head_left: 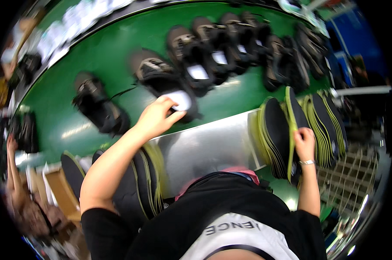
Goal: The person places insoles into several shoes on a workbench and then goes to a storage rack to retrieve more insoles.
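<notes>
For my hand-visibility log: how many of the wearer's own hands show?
2: left hand at the heel end of a dark shoe; right hand gripping a green-edged insole. Neither is hidden.

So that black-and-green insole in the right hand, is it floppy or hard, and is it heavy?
The black-and-green insole is probably bendy but not totally floppy: it looks thin, yet it stands up above the right hand without drooping. It's likely light for its size, since that one hand seems to hold it just by its edge.
</notes>
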### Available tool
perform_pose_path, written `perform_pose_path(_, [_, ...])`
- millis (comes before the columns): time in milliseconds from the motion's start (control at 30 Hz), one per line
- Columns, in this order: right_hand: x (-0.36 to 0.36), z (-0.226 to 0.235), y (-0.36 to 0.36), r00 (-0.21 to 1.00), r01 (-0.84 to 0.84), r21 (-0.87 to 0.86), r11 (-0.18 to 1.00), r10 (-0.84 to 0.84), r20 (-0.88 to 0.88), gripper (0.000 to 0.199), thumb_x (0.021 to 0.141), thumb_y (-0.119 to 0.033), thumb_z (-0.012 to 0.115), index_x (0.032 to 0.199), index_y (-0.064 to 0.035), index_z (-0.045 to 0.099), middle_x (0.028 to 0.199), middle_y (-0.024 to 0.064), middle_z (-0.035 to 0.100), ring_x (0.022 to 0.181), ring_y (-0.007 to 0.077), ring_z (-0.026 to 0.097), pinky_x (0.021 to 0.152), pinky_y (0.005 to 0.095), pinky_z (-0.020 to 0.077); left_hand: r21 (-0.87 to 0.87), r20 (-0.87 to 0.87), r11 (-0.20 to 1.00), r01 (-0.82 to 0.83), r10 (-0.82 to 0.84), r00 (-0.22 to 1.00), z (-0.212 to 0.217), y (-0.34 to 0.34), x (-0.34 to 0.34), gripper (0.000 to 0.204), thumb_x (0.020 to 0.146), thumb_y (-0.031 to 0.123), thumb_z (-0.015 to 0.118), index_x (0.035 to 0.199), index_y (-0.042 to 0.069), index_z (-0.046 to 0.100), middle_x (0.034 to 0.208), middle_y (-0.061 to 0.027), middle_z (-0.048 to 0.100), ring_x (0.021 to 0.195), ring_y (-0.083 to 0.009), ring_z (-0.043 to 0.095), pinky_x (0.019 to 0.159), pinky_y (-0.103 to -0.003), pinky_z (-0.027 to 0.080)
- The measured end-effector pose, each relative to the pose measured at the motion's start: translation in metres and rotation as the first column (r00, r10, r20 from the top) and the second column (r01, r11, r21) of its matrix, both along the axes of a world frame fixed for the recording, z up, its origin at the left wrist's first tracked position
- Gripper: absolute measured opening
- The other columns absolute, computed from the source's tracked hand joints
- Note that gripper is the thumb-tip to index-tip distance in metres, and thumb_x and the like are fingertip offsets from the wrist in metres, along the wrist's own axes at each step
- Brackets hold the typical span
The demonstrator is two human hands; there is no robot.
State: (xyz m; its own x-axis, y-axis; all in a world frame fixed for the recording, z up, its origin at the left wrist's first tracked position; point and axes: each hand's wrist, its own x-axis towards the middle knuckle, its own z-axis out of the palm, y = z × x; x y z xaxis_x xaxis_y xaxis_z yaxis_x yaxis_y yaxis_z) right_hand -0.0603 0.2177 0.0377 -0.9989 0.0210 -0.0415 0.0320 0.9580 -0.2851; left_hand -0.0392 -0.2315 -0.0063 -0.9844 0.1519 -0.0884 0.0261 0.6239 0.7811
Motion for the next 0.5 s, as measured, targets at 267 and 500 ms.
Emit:
perform_pose_path(267, [-0.041, 0.038, -0.187, 0.625, -0.323, -0.709, 0.627, 0.704, 0.337, 0.022, 0.076, -0.017, 0.049, 0.079, 0.003, 0.058, 0.085, 0.0098, 0.053, 0.078, 0.0173, 0.05, 0.068, 0.0272, 0.0402, -0.364, -0.56, 0.838, -0.406, 0.152, 0.815, -0.019, -0.044, -0.029, 0.051, 0.068, 0.028, 0.066, 0.11, 0.007, 0.047, 0.11, -0.0113, 0.046, 0.105, -0.0304, 0.042, 0.087, -0.039, 0.034])
perform_pose_path(500, [-0.085, 0.014, -0.312, 0.483, -0.313, -0.482, 0.818, 0.574, 0.661, 0.029, 0.07, -0.024, 0.052, 0.069, 0.004, 0.059, 0.063, 0.0155, 0.058, 0.058, 0.0212, 0.054, 0.059, 0.0313, 0.0433, -0.005, -0.204, 0.781, -0.625, 0.611, 0.765, -0.022, -0.059, -0.053, 0.027, 0.072, 0.029, 0.061, 0.084, 0.005, 0.062, 0.077, -0.0143, 0.062, 0.074, -0.0293, 0.06, 0.067, -0.034, 0.046])
